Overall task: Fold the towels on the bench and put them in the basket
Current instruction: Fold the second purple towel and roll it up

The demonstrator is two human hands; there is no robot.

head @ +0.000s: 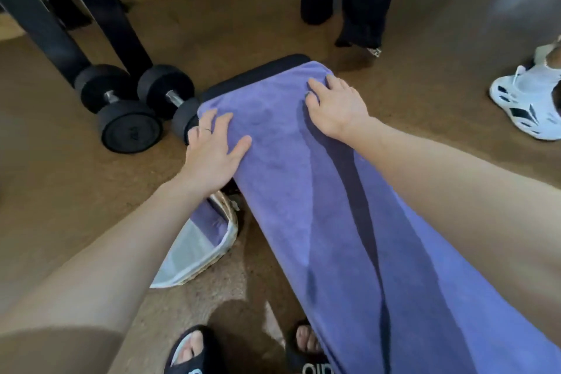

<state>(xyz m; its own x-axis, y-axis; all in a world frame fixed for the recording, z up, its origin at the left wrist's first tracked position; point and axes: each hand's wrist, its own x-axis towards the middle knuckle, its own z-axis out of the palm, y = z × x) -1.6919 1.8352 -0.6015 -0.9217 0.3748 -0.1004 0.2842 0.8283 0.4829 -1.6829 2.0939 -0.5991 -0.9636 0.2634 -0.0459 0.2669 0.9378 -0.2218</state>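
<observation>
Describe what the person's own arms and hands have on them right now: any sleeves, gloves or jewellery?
Both forearms are bare up to the frame edge, so no sleeves show. No gloves on either hand. The left hand wears a thin dark ring on one finger. The right hand shows no ring, watch or band. Neither wrist carries anything.

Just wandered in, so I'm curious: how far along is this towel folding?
One purple towel already lies in the basket on the floor. A second purple towel is spread along the bench, with the left hand and right hand flat on its far end. It is not yet folded or put in the basket.
</observation>
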